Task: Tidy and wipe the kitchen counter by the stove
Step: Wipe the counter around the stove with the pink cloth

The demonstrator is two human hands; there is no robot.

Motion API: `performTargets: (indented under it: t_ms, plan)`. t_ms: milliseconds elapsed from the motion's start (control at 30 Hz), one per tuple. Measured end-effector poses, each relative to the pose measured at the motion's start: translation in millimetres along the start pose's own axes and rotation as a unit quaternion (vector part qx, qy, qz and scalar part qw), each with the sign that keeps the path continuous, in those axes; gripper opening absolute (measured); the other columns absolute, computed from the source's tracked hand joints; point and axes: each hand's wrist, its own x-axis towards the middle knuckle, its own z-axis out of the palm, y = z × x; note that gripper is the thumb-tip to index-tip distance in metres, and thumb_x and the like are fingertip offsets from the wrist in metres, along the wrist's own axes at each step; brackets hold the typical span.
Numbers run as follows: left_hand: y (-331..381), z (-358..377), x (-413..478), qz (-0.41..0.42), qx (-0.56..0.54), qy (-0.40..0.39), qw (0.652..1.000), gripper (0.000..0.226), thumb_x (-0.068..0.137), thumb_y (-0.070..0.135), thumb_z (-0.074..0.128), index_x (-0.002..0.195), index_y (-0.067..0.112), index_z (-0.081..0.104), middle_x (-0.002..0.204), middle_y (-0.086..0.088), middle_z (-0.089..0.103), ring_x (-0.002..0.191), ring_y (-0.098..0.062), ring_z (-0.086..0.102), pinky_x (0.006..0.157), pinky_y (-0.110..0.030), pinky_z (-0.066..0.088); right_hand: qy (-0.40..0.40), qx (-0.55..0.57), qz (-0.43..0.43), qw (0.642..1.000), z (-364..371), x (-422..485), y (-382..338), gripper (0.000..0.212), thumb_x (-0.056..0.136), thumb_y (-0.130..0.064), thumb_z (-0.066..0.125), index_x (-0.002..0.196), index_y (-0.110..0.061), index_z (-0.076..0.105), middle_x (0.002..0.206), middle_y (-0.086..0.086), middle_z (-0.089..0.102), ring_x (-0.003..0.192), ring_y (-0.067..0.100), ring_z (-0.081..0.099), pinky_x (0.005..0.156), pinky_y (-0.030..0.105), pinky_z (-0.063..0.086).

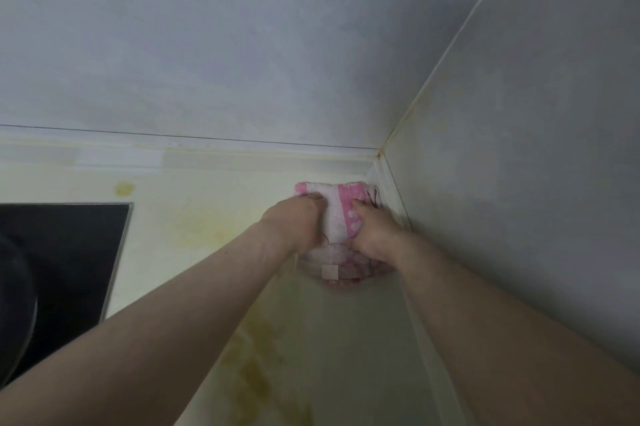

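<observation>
Left hand (298, 223) and right hand (375, 235) clutch cloth (341, 214), side by side, in far right corner of counter (194, 190). Stains (256, 377) lie nearer the body; next stroke probably pulls back.

Both bare forearms (180, 301) reach forward, angled toward each other. The left hand (298, 221) and the right hand (375, 233) sit side by side, knuckles up, fingers curled down into the cloth (341, 214) they grip.
</observation>
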Motion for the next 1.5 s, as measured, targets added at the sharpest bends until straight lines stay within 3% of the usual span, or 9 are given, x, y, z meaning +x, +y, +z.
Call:
performTargets:
  t_ms: [200, 300, 400, 467, 567, 867, 1067, 1400, 1500]
  plan:
    - [-15, -12, 24, 0.01, 0.018, 0.003, 1.0, 0.065, 0.084, 0.035, 0.067, 0.14, 0.013, 0.042, 0.147, -0.003, 0.044, 0.13, -0.025, 0.047, 0.104, -0.039, 0.044, 0.011, -0.011, -0.003, 1.0, -12, 25, -11, 0.089, 0.089, -0.011, 0.065, 0.157, -0.021, 0.01, 0.164, 0.003, 0.011, 0.15, 0.025, 0.014, 0.121, 0.032, 0.021]
    - [-18, -15, 32, 0.009, 0.018, 0.001, 1.0, 0.068, 0.086, 0.031, 0.064, 0.145, 0.01, 0.036, 0.151, -0.004, 0.039, 0.135, -0.025, 0.043, 0.106, -0.039, 0.042, 0.014, -0.031, -0.005, 0.999, -17, 37, -16, 0.089, 0.085, -0.016, 0.068, 0.157, -0.02, 0.016, 0.16, 0.006, 0.024, 0.145, 0.028, 0.026, 0.117, 0.032, 0.029]
    - [-17, -14, 35, 0.004, 0.011, 0.002, 1.0, 0.054, 0.084, 0.026, 0.058, 0.133, 0.008, 0.044, 0.138, -0.005, 0.051, 0.12, -0.026, 0.054, 0.09, -0.037, 0.049, 0.014, -0.039, -0.01, 0.999, -20, 44, -18, 0.087, 0.079, -0.022, 0.073, 0.153, -0.02, 0.027, 0.152, 0.007, 0.039, 0.135, 0.029, 0.04, 0.11, 0.03, 0.037]
    - [-15, -13, 34, -0.002, 0.01, 0.011, 1.0, 0.048, 0.082, 0.032, 0.058, 0.123, 0.011, 0.049, 0.126, -0.003, 0.056, 0.111, -0.026, 0.057, 0.083, -0.036, 0.049, 0.016, -0.038, -0.014, 0.999, -20, 45, -15, 0.092, 0.079, -0.022, 0.076, 0.155, -0.02, 0.023, 0.155, 0.006, 0.035, 0.138, 0.027, 0.037, 0.111, 0.027, 0.035]
    - [-15, -12, 31, 0.008, 0.018, 0.017, 1.0, 0.048, 0.079, 0.041, 0.064, 0.117, 0.014, 0.052, 0.123, -0.002, 0.055, 0.112, -0.026, 0.057, 0.089, -0.039, 0.05, 0.018, -0.05, -0.022, 0.998, -20, 44, -14, 0.094, 0.081, -0.023, 0.076, 0.156, -0.02, 0.019, 0.159, 0.005, 0.029, 0.142, 0.025, 0.033, 0.111, 0.024, 0.031]
    - [-11, -10, 23, 0.012, 0.038, 0.007, 0.999, 0.035, 0.077, 0.035, 0.064, 0.106, 0.018, 0.052, 0.118, 0.0, 0.055, 0.112, -0.024, 0.058, 0.091, -0.04, 0.051, 0.015, -0.062, -0.036, 0.997, -15, 33, -14, 0.087, 0.089, -0.022, 0.069, 0.156, -0.017, 0.015, 0.164, 0.009, 0.011, 0.149, 0.025, 0.017, 0.118, 0.024, 0.019]
    - [-7, -6, 10, 0.013, 0.043, 0.009, 0.999, 0.04, 0.078, 0.036, 0.065, 0.111, 0.015, 0.054, 0.118, -0.001, 0.055, 0.112, -0.025, 0.058, 0.09, -0.039, 0.05, 0.015, -0.06, -0.037, 0.997, -10, 17, -11, 0.089, 0.089, -0.023, 0.069, 0.157, -0.019, 0.013, 0.164, 0.007, 0.007, 0.15, 0.024, 0.013, 0.119, 0.023, 0.016]
    - [5, 7, -31, 0.017, 0.034, 0.007, 0.999, 0.031, 0.08, 0.035, 0.065, 0.101, 0.019, 0.048, 0.116, 0.0, 0.053, 0.112, -0.023, 0.056, 0.09, -0.037, 0.049, 0.018, -0.051, -0.046, 0.997, 10, -22, -2, 0.088, 0.089, -0.026, 0.07, 0.157, -0.019, 0.013, 0.165, 0.004, 0.006, 0.151, 0.021, 0.01, 0.12, 0.024, 0.013]
    - [8, 13, -43, 0.017, 0.036, 0.005, 0.999, 0.041, 0.081, 0.037, 0.065, 0.113, 0.015, 0.052, 0.123, 0.0, 0.051, 0.118, -0.023, 0.054, 0.095, -0.039, 0.048, 0.012, -0.046, -0.051, 0.998, 16, -34, 0, 0.088, 0.09, -0.025, 0.068, 0.157, -0.017, 0.011, 0.165, 0.003, 0.002, 0.152, 0.021, 0.006, 0.12, 0.025, 0.009]
